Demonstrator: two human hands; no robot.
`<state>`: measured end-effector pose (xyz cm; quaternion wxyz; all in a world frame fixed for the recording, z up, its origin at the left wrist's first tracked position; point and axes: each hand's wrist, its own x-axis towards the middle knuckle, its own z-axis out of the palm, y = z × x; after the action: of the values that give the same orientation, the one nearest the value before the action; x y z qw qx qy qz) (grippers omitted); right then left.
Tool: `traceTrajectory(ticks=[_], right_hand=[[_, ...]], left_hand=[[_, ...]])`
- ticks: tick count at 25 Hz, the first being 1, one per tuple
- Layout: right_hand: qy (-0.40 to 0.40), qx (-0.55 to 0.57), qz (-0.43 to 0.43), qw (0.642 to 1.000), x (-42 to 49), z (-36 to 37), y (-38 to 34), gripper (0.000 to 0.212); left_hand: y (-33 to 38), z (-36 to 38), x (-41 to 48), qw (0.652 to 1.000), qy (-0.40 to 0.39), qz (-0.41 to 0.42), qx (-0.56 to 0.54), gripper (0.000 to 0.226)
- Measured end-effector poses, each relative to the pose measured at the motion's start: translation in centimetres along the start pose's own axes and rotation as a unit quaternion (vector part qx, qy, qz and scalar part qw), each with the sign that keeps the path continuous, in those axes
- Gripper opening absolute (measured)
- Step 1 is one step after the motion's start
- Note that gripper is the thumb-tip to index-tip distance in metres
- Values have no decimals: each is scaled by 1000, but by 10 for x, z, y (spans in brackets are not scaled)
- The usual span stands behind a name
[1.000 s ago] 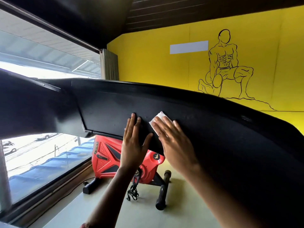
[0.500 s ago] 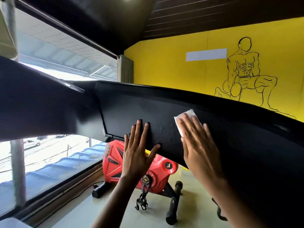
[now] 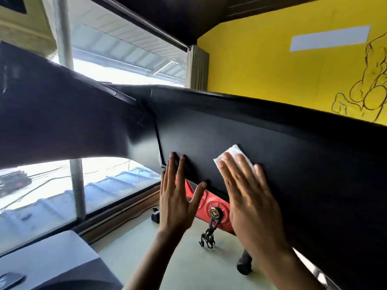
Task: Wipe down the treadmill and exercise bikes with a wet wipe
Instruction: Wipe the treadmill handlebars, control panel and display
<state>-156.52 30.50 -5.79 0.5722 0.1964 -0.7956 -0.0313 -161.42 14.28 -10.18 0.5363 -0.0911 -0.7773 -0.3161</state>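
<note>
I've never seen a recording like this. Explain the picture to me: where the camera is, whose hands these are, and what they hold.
The camera sits on a person's head and looks forward and down, so you see that person's own two bare hands. No robot is involved. Both hands reach up to a big black panel, apparently part of the treadmill. The right hand lies flat and presses a white wipe against the panel. The left hand is flat too, with its fingertips on the panel, and holds nothing. Below, between the hands, a red exercise bike stands on the pale floor. A window is on the left and a yellow wall is behind.
</note>
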Motion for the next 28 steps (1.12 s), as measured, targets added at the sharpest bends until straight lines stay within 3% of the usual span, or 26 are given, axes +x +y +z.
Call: traceTrajectory(ticks=[2,9,12,15,17,19,22,28], right_hand=[[-32,5,-51,998,21,12,-12,56],[-60,98,-98,989,38,-10,-3,44],[-129,219,-60,965,71,-15,-11,43],[-225,410,86,880,115,-42,-29,41],[-245,497,188,811,153,-76,-34,34],[-243,539,255,765,196,-111,-36,28],[-269,554,330,715,247,-149,-40,22],[-322,593,331,660,284,-164,-72,18]], left_hand=[[2,-2,2,1000,-24,-10,0,73],[8,-52,15,986,-149,-25,70,59],[38,-88,44,975,-183,-106,74,58],[80,-135,96,960,-189,-201,48,58],[109,-169,134,951,-182,-246,44,54],[135,-199,168,946,-162,-276,56,46],[164,-236,204,935,-141,-320,63,44],[168,-296,224,936,-127,-297,142,47]])
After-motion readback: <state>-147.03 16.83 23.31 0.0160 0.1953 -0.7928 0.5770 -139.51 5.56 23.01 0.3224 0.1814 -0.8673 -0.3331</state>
